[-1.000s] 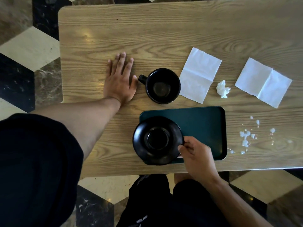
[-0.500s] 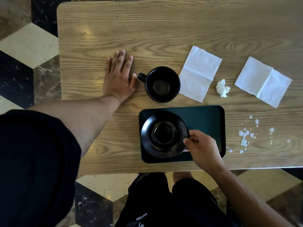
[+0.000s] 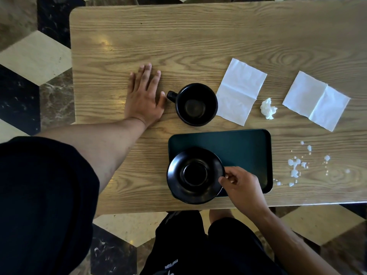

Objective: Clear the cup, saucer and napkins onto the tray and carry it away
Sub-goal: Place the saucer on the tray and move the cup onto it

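Observation:
A black saucer (image 3: 195, 175) rests on the left end of the dark green tray (image 3: 244, 147), and its near rim hangs over the tray's front edge. My right hand (image 3: 241, 185) pinches the saucer's right rim. The empty black cup (image 3: 196, 104) stands on the table just behind the tray, handle pointing left. My left hand (image 3: 144, 96) lies flat on the table with fingers spread, its thumb next to the cup's handle. Two flat white napkins (image 3: 239, 92) (image 3: 315, 99) lie to the right of the cup, with a crumpled bit of napkin (image 3: 268, 109) between them.
Small white scraps and drops (image 3: 297, 165) are scattered on the wooden table (image 3: 178, 46) right of the tray. The table's front edge runs just below the tray. My legs and a patterned marble floor (image 3: 29, 56) show below and to the left.
The saucer shifted a little back toward the tray's front left corner, still pinched by my right hand. My left hand stayed flat beside the cup.

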Tool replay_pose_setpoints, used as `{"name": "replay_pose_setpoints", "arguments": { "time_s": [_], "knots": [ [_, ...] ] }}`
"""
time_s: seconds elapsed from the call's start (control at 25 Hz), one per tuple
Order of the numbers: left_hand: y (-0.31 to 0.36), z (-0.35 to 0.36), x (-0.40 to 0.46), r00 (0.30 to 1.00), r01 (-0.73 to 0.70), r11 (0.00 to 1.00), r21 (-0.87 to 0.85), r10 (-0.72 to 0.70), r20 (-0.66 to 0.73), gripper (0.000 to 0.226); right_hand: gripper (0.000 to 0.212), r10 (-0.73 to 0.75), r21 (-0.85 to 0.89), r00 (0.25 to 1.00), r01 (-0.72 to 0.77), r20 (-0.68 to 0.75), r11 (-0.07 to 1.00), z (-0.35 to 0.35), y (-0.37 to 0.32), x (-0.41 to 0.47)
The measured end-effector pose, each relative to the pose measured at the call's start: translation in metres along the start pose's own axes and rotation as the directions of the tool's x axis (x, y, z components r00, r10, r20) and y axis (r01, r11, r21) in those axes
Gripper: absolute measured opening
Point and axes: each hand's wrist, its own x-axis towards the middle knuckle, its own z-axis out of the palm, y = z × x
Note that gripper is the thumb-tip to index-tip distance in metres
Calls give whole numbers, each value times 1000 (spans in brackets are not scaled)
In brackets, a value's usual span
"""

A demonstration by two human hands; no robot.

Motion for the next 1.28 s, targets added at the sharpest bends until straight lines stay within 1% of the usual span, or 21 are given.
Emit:
{"name": "replay_pose_setpoints", "arguments": {
  "time_s": [0.16, 0.36, 0.48, 0.52, 0.6, 0.72, 0.8, 0.88, 0.96, 1.08, 1.2, 1.28],
  "knots": [
    [2, -2, 0, 1000, 10, 1000, -4, -9, 13, 67, 16, 1, 17, 999, -2, 45, 1000, -4, -2, 0],
    [1, -2, -1, 1000, 12, 1000, -12, -12, 11, 65, 31, -14, -34, 994, 18, 113, 999, -11, -7, 2],
    [0, -1, 0, 1000, 25, 1000, -8, -25, 0, 65, 31, -21, -91, 983, 38, 180, 995, -19, -8, 10],
    [1, 0, 1, 1000, 29, 1000, -5, -29, 1, 65, 31, -21, -106, 983, 41, 183, 993, -23, -8, 15],
    [2, 0, 1, 999, 39, 999, 7, -39, 12, 66, 31, -32, -104, 993, 44, 117, 994, -34, -10, 27],
    [1, 0, 1, 999, 37, 999, 19, -38, 28, 67, 14, -82, -26, 992, 80, -96, 996, -53, -18, 46],
    [0, 1, 0, 1000, 29, 999, 23, -29, 10, 67, 10, -193, -18, 946, 195, -259, 981, -65, -27, 64],
    [-1, 3, 0, 1000, 21, 1000, 16, -21, -4, 67, 13, -318, -81, 879, 310, -355, 947, -75, -36, 90],
    [-2, 4, 0, 1000, 15, 1000, 11, -15, -21, 67, 17, -371, -157, 847, 336, -379, 928, -82, -43, 122],
    [-3, 5, 1, 999, 13, 1000, 0, -13, -41, 67, 24, -417, -274, 828, 331, -376, 903, -89, -49, 158],
    [-4, 6, 0, 999, 11, 1000, 5, -11, -33, 67, 29, -420, -352, 845, 302, -330, 886, -94, -53, 171],
    [-5, 6, 1, 999, 8, 1000, 8, -7, -32, 68, 28, -415, -368, 848, 290, -328, 883, -93, -55, 174]
  ]
}}
